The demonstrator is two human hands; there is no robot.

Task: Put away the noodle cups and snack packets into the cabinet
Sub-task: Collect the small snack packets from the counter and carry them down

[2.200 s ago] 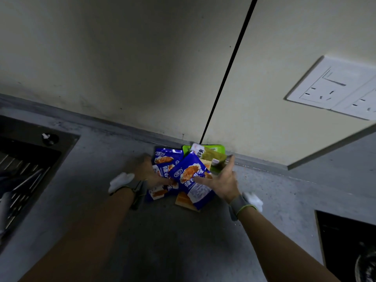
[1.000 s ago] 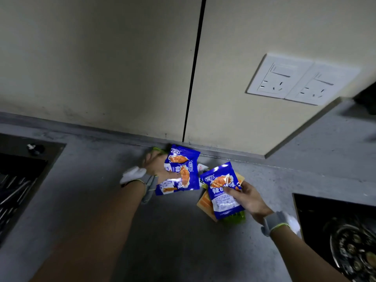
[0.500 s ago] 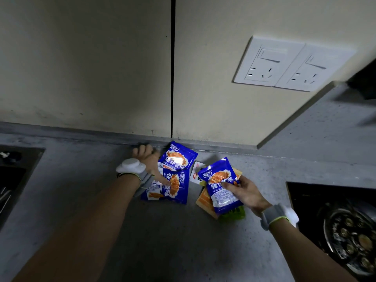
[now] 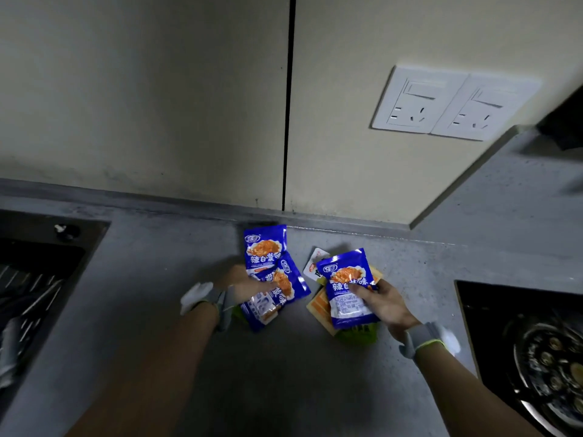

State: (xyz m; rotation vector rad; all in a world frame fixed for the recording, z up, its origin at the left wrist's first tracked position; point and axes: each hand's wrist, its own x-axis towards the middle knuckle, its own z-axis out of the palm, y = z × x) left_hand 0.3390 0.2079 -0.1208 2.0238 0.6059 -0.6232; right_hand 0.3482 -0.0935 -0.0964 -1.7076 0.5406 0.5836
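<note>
Blue snack packets lie on the grey counter (image 4: 284,373) near the wall. My left hand (image 4: 243,287) grips two or three overlapping blue packets (image 4: 274,279), with a green packet (image 4: 238,313) showing under the wrist. My right hand (image 4: 383,302) is shut on another blue packet (image 4: 347,291), held over an orange packet (image 4: 318,305), a green packet (image 4: 358,335) and a small white sachet (image 4: 314,263). No noodle cups or cabinet are in view.
A dark sink (image 4: 34,279) with a rack sits at the left. A black hob (image 4: 530,351) with a gas burner is at the right. Two white wall sockets (image 4: 454,104) are on the beige wall panel above.
Both hands have gathered the pile into two bunches. My left hand drew back from the wall with its blue packets; my right hand keeps hold of its packet. The view shifted slightly.
</note>
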